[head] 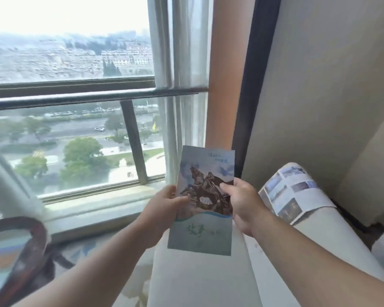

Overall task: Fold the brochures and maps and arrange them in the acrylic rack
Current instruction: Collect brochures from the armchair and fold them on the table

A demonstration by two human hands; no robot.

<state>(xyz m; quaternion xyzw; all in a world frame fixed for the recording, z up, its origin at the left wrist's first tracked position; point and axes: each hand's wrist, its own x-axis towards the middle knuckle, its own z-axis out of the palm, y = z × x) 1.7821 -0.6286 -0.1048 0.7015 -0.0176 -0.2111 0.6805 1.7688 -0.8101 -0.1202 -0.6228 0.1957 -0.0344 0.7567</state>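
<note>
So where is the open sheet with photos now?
In the head view the open sheet lies at the right, draped over a white chair, beside the right hand holding the brochure.

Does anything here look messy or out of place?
One open brochure lies draped over the white chair arm on the right, unfolded and curving over its top. The folded brochure being held looks neat.

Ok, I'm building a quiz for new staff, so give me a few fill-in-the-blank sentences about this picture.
1. The left hand and the right hand both grip one ___.
2. The open leaflet lies to the ___ of them.
3. Through the window, trees and a ___ with cars show.
Missing words: brochure, right, road.
</note>
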